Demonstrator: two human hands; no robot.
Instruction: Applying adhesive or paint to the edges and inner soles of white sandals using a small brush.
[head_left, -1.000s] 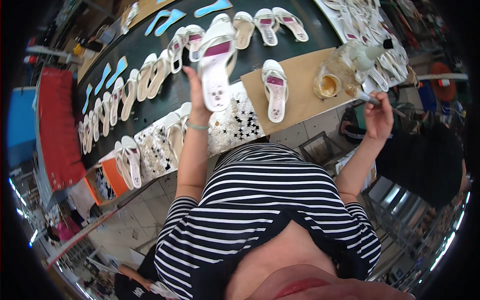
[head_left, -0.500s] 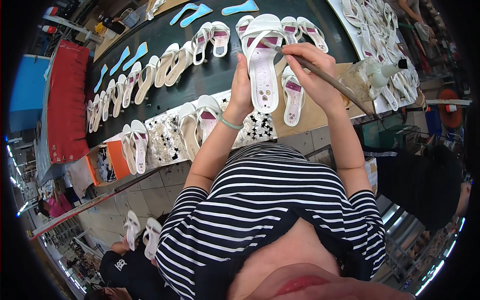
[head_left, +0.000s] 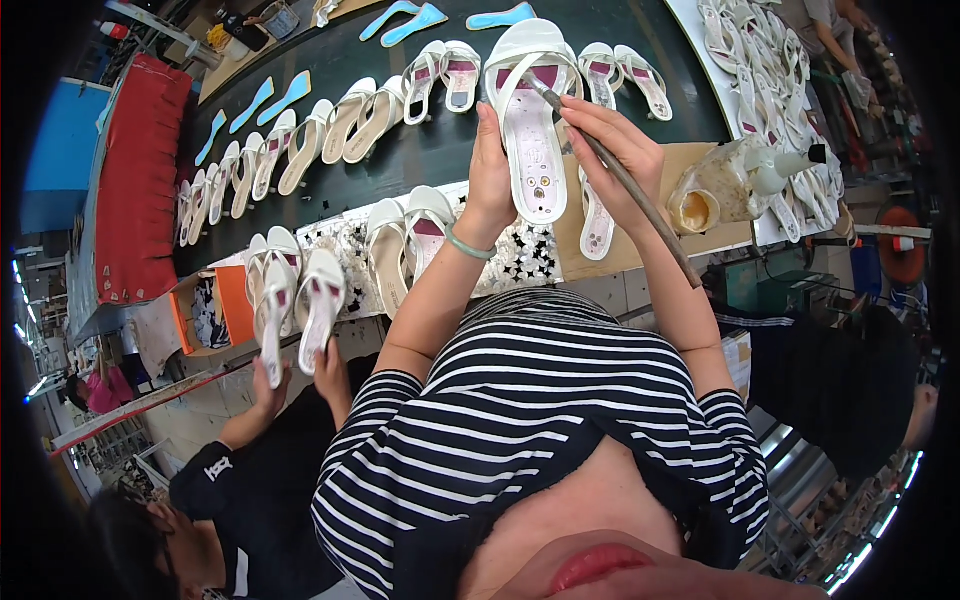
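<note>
Sandal (head_left: pixel 530 120) clamped upright in left hand (head_left: pixel 492 180), raised over bench front edge (head_left: pixel 700 245). Right hand (head_left: pixel 620 150) closed on brush (head_left: pixel 625 185), tip touching strap. Glue pot (head_left: pixel 693 208) near right corner.

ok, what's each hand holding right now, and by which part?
Left hand grips the white sandal by the heel end of its sole. Right hand holds the brush along its upper handle, tip at the strap.
</note>
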